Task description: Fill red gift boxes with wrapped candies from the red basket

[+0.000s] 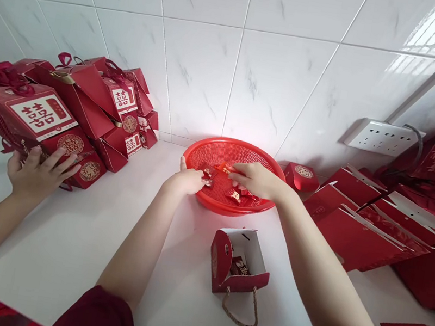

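A red plastic colander basket (230, 210) stands against the tiled wall with several wrapped candies (234, 194) in it. Over its left rim reaches my left hand (186, 180), fingers closed at a dark red wrapped candy (208, 171). My right hand (258, 179) comes in over the right side, its fingertips pinched at a bright red and gold wrapped candy (224, 167); the fingers partly cover what they grip. In front of the basket sits an open red gift box (237, 286) with a rope handle, its flap folded toward me and dark red wrapped candies inside.
Closed red gift boxes (114, 149) with ribbons are piled at left, where another person's hand (40, 176) touches them. Flat red bags or boxes (358, 235) stand at right. A small red box (301, 177) sits beside the basket, and a power strip (382, 138) is on the wall.
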The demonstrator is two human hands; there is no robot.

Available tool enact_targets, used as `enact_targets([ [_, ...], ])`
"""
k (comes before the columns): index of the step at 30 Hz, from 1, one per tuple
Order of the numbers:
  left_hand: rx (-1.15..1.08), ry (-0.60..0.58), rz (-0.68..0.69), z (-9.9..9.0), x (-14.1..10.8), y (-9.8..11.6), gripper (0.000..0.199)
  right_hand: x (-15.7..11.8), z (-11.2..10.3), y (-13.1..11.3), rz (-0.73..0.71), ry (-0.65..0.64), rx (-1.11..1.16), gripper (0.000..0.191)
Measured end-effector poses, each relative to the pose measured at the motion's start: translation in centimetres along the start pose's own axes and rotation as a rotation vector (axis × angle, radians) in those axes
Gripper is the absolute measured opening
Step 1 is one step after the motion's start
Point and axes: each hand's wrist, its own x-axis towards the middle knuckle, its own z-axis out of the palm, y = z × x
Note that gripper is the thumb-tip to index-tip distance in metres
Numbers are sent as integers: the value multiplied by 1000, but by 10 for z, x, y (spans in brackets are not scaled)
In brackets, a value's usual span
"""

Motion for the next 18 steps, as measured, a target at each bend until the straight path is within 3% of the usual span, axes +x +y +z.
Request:
enact_targets([
  [3, -20, 79, -9, -5, -5, 2, 34, -55, -7, -13, -103, 134, 383, 36],
  [5, -24, 146, 32, -12, -13, 10, 33, -84, -8, -19, -131, 119, 495, 34],
  [7, -86, 199, 156, -21, -29, 23, 35, -105, -7, -22, -151, 65, 560, 30],
  [9, -245, 206, 368, -29, -51, 39, 41, -118, -6, -25, -180, 28, 621, 25],
  [12, -460, 86, 658, -35, -86, 62, 44, -130, -6, -28, -242, 23, 707, 20],
  [14, -497, 9, 746, -34, -104, 72, 39, -135, -6, -30, -287, 20, 759, 18],
  [18, -487, 28, 757, -24, -117, 82, 28, -144, -5, -32, -370, 50, 784, 13],
])
